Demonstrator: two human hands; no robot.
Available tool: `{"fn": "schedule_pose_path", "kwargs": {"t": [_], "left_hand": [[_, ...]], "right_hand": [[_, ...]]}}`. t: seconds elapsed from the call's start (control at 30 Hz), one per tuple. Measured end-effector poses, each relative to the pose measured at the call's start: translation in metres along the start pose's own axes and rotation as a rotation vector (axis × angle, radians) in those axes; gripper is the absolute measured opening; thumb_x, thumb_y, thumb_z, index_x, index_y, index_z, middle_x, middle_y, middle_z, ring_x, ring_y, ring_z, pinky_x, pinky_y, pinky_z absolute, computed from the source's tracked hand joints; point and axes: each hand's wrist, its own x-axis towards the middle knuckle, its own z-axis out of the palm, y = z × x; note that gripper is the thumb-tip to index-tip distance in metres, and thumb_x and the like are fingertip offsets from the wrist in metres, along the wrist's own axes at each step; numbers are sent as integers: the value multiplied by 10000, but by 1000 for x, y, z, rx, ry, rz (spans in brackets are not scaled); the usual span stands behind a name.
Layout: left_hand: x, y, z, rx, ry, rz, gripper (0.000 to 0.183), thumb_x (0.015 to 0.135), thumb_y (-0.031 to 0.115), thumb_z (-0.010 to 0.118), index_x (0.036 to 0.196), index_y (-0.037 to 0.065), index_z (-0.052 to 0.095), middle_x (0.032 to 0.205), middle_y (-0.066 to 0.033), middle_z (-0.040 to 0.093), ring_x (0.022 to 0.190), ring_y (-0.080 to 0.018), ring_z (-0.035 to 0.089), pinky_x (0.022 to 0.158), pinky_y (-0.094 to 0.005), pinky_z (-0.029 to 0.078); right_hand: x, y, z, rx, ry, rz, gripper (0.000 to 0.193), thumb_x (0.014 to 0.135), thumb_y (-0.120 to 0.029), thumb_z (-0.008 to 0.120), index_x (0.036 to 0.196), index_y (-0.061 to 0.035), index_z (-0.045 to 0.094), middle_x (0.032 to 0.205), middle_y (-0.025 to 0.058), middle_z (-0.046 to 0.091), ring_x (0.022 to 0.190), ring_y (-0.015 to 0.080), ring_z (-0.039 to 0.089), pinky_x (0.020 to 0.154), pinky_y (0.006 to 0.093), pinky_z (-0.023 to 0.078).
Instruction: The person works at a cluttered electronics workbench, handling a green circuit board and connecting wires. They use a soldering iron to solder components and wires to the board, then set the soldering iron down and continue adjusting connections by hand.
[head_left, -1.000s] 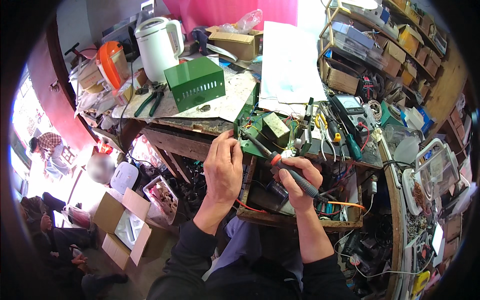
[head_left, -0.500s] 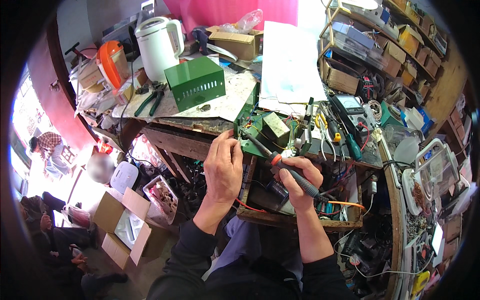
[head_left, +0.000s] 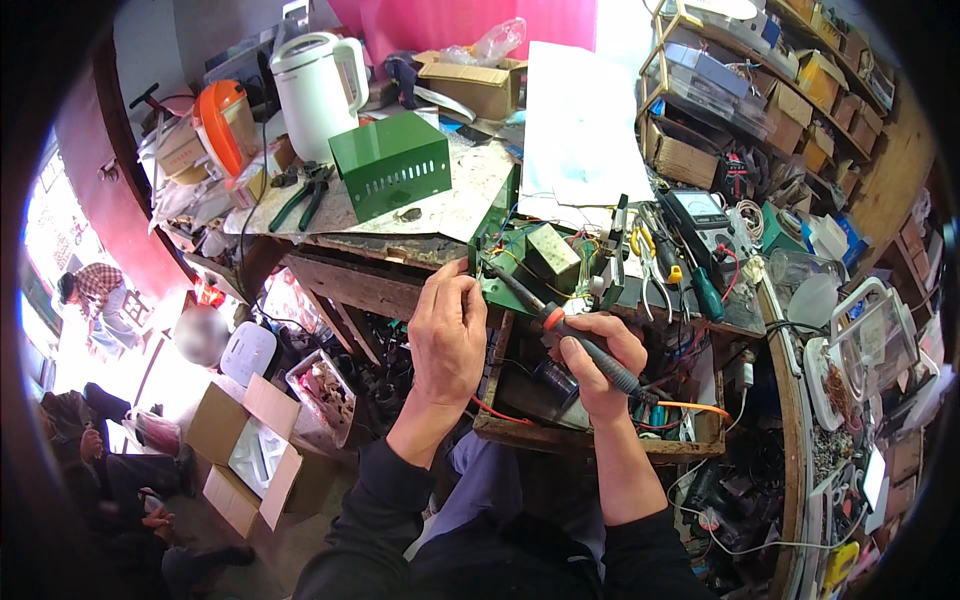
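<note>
— What does the right hand (head_left: 598,362) have hold of?

— A soldering iron with a black grip and an orange collar (head_left: 580,340). The fingers are wrapped shut around the grip, and the dark metal tip runs up and to the left from the knuckles, ending at the near edge of the open green metal chassis with a boxy transformer and loose wires inside (head_left: 545,262).

— And the left hand (head_left: 447,335)?

— It is just left of the iron's tip, fingertips bunched together at the chassis corner. They look pinched closed, though whatever they pinch is too small to make out. A thin red wire (head_left: 500,412) trails below the wrist.

— What lies beyond the fingers?

— Past the left hand's knuckles, a green slotted metal cover (head_left: 392,164) sits on the worn wooden workbench (head_left: 350,262), with a white electric kettle (head_left: 318,80) farther back. Beyond the right fingers, yellow-handled pliers (head_left: 640,250) and a dark multimeter (head_left: 700,215).
</note>
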Motion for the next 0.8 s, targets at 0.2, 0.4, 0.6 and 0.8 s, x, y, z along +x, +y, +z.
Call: {"fn": "schedule_pose_path", "kwargs": {"t": [0.2,0.4,0.6,0.8], "left_hand": [[-2,-2,0,1,-1,-2,71,952,-16,696,1017,-32,670,1204,-188,719,925,-262,724,769,-343,586],[-2,-3,-1,-4,-6,4,85,954,-10,702,1029,-29,667,1200,-186,720,930,-266,725,777,-343,587],[-1,-1,0,-8,1,-10,88,954,-9,701,1032,-30,667,1187,-189,721,947,-283,727,799,-357,588],[2,2,1,-5,14,-19,88,953,0,703,1027,-30,667,1162,-190,726,958,-301,727,809,-368,588]], "right_hand": [[0,0,1,11,12,13,241,851,24,743,1087,64,714,873,117,745,724,142,729,657,253,574],[0,-3,2,17,19,38,243,856,18,746,1092,62,706,854,112,743,719,138,725,663,256,575],[0,-3,2,4,11,31,243,856,6,749,1089,62,707,848,111,743,718,144,728,666,260,576],[0,-1,0,-9,11,36,250,854,-7,750,1091,64,709,858,116,748,721,147,732,671,264,580]]}}
